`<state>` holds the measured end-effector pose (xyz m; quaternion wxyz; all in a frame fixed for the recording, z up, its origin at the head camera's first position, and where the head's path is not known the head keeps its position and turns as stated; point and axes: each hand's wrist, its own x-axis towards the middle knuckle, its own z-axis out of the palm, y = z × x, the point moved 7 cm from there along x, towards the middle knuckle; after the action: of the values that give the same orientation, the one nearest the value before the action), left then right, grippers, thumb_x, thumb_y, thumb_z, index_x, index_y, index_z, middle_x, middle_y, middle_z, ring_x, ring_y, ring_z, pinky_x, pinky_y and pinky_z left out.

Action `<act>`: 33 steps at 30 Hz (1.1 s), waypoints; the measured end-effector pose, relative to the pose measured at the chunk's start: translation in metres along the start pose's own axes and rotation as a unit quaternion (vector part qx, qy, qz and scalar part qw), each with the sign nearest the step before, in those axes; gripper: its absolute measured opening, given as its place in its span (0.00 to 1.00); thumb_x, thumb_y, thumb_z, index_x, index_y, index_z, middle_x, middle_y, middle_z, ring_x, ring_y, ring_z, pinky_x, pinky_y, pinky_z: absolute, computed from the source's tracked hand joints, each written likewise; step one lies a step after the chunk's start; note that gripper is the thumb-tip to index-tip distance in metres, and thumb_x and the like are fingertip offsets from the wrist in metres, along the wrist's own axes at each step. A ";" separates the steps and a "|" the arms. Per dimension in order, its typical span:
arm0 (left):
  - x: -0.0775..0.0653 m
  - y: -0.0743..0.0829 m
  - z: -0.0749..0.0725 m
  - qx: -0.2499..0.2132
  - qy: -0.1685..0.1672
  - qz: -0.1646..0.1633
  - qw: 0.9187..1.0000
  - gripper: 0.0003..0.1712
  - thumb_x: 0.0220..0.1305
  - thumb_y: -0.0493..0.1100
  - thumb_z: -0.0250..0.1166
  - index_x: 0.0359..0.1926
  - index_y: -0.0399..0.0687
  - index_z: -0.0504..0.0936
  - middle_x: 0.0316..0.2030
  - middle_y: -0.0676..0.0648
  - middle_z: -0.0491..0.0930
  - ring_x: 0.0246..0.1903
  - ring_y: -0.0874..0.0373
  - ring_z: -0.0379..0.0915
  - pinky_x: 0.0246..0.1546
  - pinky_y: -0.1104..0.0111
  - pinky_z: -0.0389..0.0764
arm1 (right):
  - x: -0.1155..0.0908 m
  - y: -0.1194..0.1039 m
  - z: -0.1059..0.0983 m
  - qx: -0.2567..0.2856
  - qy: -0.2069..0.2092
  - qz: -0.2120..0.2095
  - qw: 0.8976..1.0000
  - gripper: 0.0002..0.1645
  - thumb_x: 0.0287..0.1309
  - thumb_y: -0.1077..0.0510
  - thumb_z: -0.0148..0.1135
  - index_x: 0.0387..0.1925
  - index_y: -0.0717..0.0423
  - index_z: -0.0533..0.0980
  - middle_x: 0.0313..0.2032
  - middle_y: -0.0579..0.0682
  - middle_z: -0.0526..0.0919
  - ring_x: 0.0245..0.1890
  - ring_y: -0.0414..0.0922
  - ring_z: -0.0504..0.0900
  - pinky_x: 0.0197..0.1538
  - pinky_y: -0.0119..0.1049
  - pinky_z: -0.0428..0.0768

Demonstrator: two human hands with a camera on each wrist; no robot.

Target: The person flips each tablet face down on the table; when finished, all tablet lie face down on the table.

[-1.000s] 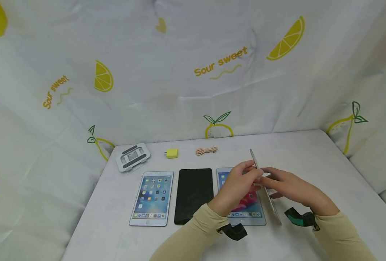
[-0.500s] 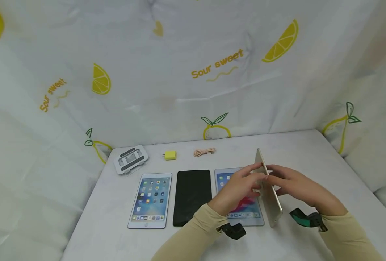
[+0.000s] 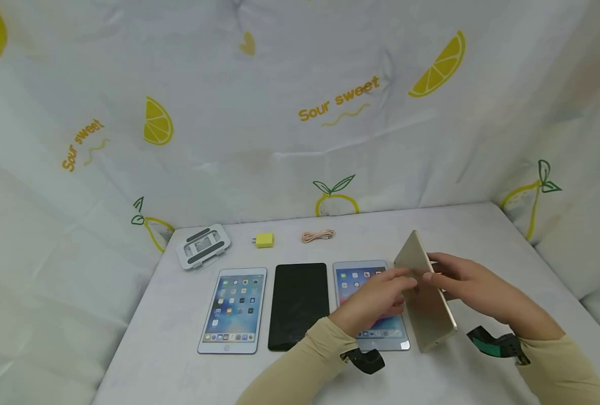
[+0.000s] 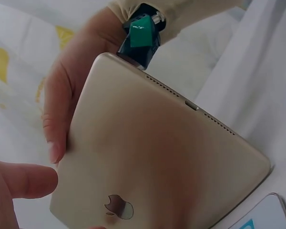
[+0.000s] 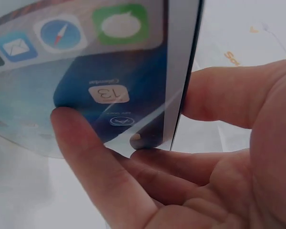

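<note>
Pinching the tablet (image 3: 430,309) by its long edge, right hand (image 3: 466,279) is nearer; left hand (image 3: 378,295), loosely extended, faces the back, gripping nothing.

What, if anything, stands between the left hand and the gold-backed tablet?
Nothing visible: the left hand is at the back of the gold-backed tablet, contact unclear. The right hand grips one edge; the lit tablet below lies flat on the table, not between them.

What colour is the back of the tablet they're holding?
The tablet's back is pale gold; the left wrist view shows it best.
</note>
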<state>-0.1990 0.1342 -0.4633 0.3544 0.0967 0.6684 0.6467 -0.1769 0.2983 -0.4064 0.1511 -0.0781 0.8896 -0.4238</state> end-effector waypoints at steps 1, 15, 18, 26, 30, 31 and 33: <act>0.000 -0.001 0.001 0.002 -0.001 -0.001 1.000 0.30 0.78 0.56 0.64 0.76 0.59 0.77 0.74 0.47 0.76 0.69 0.43 0.79 0.70 0.47 0.82 | -0.001 0.001 -0.001 -0.010 0.004 -0.001 1.000 0.42 0.83 0.45 0.53 0.82 0.68 0.57 0.74 0.73 0.71 0.65 0.66 0.82 0.52 0.56 0.92; 0.003 -0.003 0.005 0.055 -0.011 -0.011 0.998 0.30 0.77 0.58 0.61 0.70 0.49 0.81 0.69 0.49 0.80 0.68 0.47 0.80 0.75 0.50 0.77 | -0.015 0.028 -0.024 -0.053 0.049 0.070 0.995 0.44 0.84 0.43 0.52 0.78 0.77 0.59 0.64 0.76 0.77 0.57 0.66 0.84 0.46 0.49 0.92; 0.003 -0.006 0.005 0.058 -0.002 -0.018 0.998 0.30 0.76 0.59 0.62 0.69 0.49 0.82 0.69 0.49 0.81 0.67 0.47 0.81 0.74 0.50 0.78 | -0.017 0.036 -0.026 -0.047 0.055 0.091 0.993 0.45 0.84 0.42 0.51 0.76 0.79 0.60 0.60 0.74 0.80 0.52 0.59 0.85 0.44 0.45 0.91; 0.004 -0.010 0.005 0.066 0.020 -0.038 0.997 0.35 0.74 0.59 0.65 0.71 0.42 0.79 0.70 0.45 0.81 0.66 0.47 0.82 0.73 0.49 0.78 | -0.017 0.056 -0.026 -0.053 0.061 0.135 0.988 0.52 0.83 0.39 0.49 0.75 0.86 0.54 0.62 0.83 0.75 0.52 0.61 0.85 0.49 0.52 0.91; 0.003 -0.009 0.005 0.065 0.027 -0.045 0.997 0.36 0.73 0.59 0.66 0.70 0.40 0.80 0.67 0.46 0.82 0.63 0.50 0.83 0.73 0.51 0.79 | -0.016 0.066 -0.024 -0.053 0.062 0.153 0.985 0.55 0.83 0.36 0.48 0.75 0.87 0.54 0.68 0.87 0.68 0.59 0.71 0.81 0.54 0.57 0.88; 0.003 -0.010 0.005 0.064 0.030 -0.047 0.996 0.35 0.73 0.59 0.66 0.70 0.40 0.80 0.65 0.47 0.82 0.62 0.52 0.82 0.73 0.51 0.79 | -0.016 0.068 -0.023 -0.052 0.059 0.159 0.984 0.55 0.83 0.35 0.47 0.75 0.86 0.54 0.69 0.87 0.66 0.61 0.73 0.79 0.56 0.59 0.87; 0.002 -0.009 0.005 0.066 0.036 -0.046 0.996 0.33 0.72 0.58 0.66 0.67 0.40 0.82 0.57 0.49 0.83 0.56 0.55 0.81 0.71 0.54 0.80 | -0.016 0.073 -0.021 -0.054 0.052 0.169 0.983 0.57 0.82 0.33 0.46 0.75 0.86 0.54 0.71 0.87 0.63 0.65 0.77 0.74 0.59 0.63 0.84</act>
<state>-0.1946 0.1380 -0.4723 0.3524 0.0656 0.7257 0.5873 -0.1697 0.3639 -0.4474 0.1692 0.0875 0.9183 -0.3471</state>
